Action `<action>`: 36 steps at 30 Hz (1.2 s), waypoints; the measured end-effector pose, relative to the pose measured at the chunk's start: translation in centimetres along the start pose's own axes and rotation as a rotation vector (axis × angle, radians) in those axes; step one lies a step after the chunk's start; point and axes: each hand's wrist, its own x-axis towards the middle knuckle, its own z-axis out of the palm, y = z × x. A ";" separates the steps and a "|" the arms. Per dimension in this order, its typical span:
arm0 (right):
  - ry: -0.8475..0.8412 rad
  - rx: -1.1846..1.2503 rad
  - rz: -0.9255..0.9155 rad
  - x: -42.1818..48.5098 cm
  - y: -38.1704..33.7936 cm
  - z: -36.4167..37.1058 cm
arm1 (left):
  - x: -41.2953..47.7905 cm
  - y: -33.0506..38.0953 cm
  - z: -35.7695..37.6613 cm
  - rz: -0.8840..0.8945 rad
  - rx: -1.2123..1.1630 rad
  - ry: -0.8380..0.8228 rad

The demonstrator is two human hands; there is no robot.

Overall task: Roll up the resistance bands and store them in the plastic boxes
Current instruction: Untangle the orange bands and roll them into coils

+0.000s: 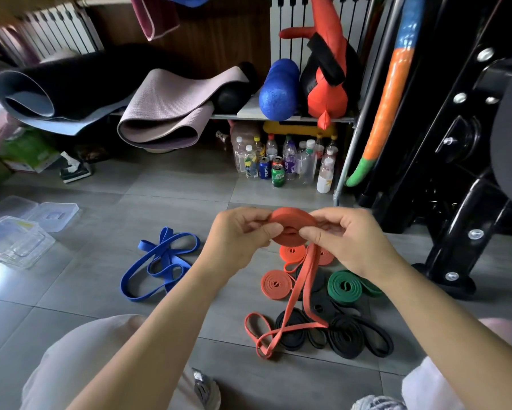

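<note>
The only writing that reads clearly is PEPSI, down the side of a blue can (pixel 264 170) standing among clear plastic bottles (pixel 308 164) on the floor under a shelf (pixel 231 116). The green can (pixel 277 176) just beside it has a label too blurred to read. At mid-frame, above the floor, both hands hold an orange resistance band (pixel 291 224) wound partly into a flat coil. The left hand (pixel 240 235) pinches the coil's left side between thumb and curled fingers, and the right hand (pixel 346 238) pinches the right side the same way. The unwound tail hangs from the coil to the grey tiled floor (pixel 101 291), crosses some black bands (pixel 346 335) and ends in a slack loop. Below the hands lie rolled orange bands (pixel 275 284) and a rolled green band (pixel 345 285) (its outer turns have sprung loose). A blue band (pixel 160 261) sprawls unrolled to the left. Clear plastic boxes (pixel 18 241) and their lids sit on the floor at the far left, well apart from the bands. The shelf carries rolled exercise mats (pixel 166 113) and a blue foam roller (pixel 278 87), and a black metal frame (pixel 461 202) stands at the right.
</note>
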 end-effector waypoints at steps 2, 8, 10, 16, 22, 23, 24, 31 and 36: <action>-0.016 -0.066 0.011 0.0 0.2 0.1 | 0.1 -0.5 0.1 0.026 0.111 -0.058; 0.033 -0.047 0.008 0.1 0.3 -0.1 | 0.2 -0.8 0.8 -0.016 -0.027 -0.032; 0.046 -0.057 0.003 0.2 0.4 -0.1 | 0.2 -0.7 1.0 -0.010 -0.046 -0.025; -0.032 -0.171 0.045 -0.1 0.6 -0.1 | 0.2 -1.2 1.0 0.011 0.194 -0.060; -0.051 -0.268 0.034 -0.4 0.7 0.1 | -0.1 -0.6 0.9 0.076 0.372 -0.094; -0.041 -0.205 0.052 -0.4 0.4 0.1 | 0.0 -0.5 0.8 0.084 0.348 -0.082; -0.035 -0.134 0.064 -0.4 0.2 0.0 | 0.0 -0.4 0.7 0.091 0.309 -0.060; 0.067 0.144 0.063 0.2 0.0 -0.1 | 0.2 0.0 0.3 -0.012 -0.406 0.079; 0.111 0.254 0.026 0.3 0.1 0.8 | -0.1 -0.6 1.8 -0.117 -0.772 0.033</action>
